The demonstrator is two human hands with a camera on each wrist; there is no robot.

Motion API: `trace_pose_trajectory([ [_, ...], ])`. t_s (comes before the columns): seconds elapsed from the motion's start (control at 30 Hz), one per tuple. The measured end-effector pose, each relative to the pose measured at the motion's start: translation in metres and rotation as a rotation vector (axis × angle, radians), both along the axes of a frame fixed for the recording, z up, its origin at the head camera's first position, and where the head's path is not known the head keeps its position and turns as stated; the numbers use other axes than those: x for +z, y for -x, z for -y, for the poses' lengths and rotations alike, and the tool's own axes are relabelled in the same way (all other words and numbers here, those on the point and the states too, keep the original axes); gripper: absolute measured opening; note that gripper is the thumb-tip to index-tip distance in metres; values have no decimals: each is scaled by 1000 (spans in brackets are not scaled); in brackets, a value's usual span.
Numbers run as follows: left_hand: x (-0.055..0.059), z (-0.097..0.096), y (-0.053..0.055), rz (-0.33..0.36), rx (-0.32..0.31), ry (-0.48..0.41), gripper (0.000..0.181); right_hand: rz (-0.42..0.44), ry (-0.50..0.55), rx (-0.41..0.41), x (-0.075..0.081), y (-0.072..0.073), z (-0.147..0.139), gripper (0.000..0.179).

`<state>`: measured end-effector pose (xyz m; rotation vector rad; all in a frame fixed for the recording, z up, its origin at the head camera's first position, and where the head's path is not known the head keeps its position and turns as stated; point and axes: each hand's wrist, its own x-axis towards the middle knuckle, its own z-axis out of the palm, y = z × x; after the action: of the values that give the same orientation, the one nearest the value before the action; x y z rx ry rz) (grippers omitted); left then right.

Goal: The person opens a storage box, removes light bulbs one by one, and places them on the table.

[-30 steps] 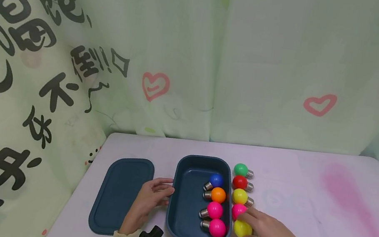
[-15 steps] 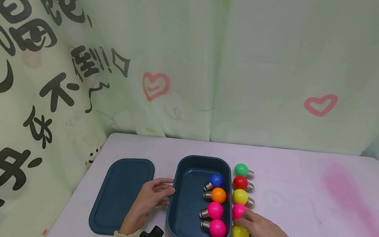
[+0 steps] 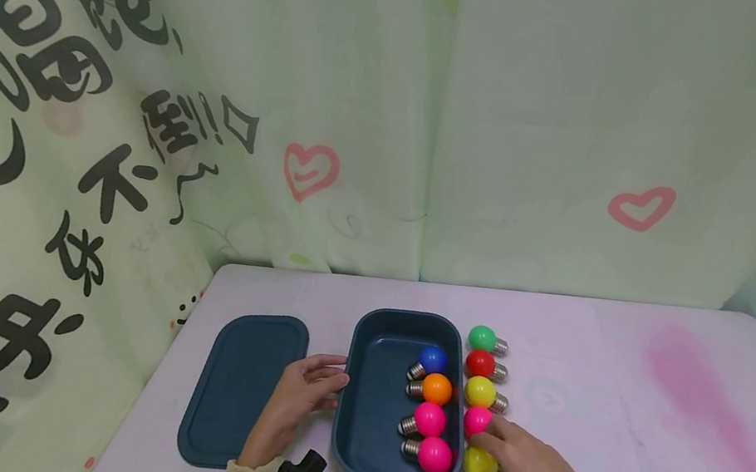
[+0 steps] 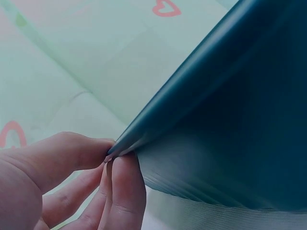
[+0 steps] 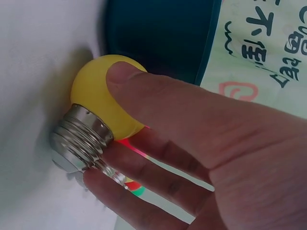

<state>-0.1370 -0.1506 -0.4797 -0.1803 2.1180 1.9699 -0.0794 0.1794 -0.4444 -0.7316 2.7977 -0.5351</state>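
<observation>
The rim of a dark blue box (image 3: 366,411) is pinched at its left side between thumb and fingertips of my left hand (image 3: 300,395). Just outside the right wall, my right hand (image 3: 531,465) grips a yellow light bulb (image 5: 93,88); the thumb lies on its globe, and the metal screw base points away from the box. Inside the box rest a blue bulb (image 3: 432,359), an orange bulb (image 3: 437,389) and two pink bulbs (image 3: 434,456), in a column. Right behind the gripped bulb is another pink bulb (image 3: 476,419), partly hidden by the fingers.
A second yellow bulb (image 3: 479,391), a red bulb (image 3: 479,363) and a green bulb (image 3: 481,338) continue the row along the box's right side. The flat dark blue lid (image 3: 240,393) lies left of the box. Behind the table (image 3: 590,366) hangs a printed curtain (image 3: 533,128).
My right hand has shifted slightly left with the yellow bulb, bringing it closer to the box wall and below the pink one. The left hand has stayed at the rim.
</observation>
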Motion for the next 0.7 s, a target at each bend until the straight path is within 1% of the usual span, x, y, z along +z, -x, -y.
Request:
trace_pose_trajectory([
  [0.3,-1,1,0,-3,-12,-9,48,25,-19,-65,0,0,3,46],
  [0.53,-1,1,0,-3,-8,-6,48,3,-24,-61,1,1,3,47],
  [0.7,-1,1,1,-2,-6,-16,49,-9,-42,-63,5,1,3,46],
])
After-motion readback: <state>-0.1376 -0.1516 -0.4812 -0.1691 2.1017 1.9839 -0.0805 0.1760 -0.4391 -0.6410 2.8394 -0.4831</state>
